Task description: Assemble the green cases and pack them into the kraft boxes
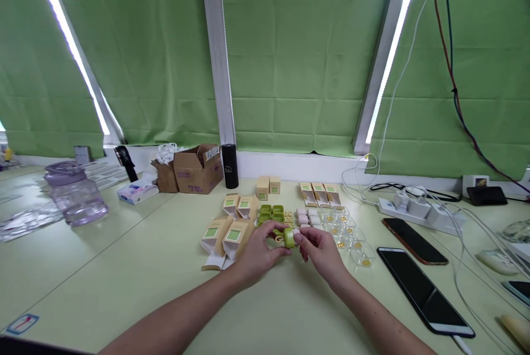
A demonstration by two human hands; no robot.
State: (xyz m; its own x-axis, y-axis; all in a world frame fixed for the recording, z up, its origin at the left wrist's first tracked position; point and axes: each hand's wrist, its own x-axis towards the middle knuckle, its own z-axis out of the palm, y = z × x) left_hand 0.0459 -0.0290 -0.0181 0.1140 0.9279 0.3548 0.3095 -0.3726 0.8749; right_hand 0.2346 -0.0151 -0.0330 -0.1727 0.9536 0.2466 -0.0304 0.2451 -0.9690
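My left hand [257,251] is closed on a small green square case [289,238], with a pale yellow ring-like piece [279,238] at its left side. At the case's right side, my right hand [323,254] pinches a small whitish-pink block [296,233], partly hidden by the fingers. Just beyond my hands sit several more green cases [271,211], small pale yellow pieces [288,215] and rows of whitish-pink blocks [302,216]. Several clear plastic covers with yellow spots [362,259] lie to the right of my right hand. Opened beige cartons [234,233] with green labels lie left of my left hand.
Further back are small beige cartons [262,185], more opened cartons [320,194], a black cylinder [229,166] and a brown cardboard box [197,173]. On the left stands a purple jug [77,195]. Phones [424,289], a power strip [418,214] and cables occupy the right.
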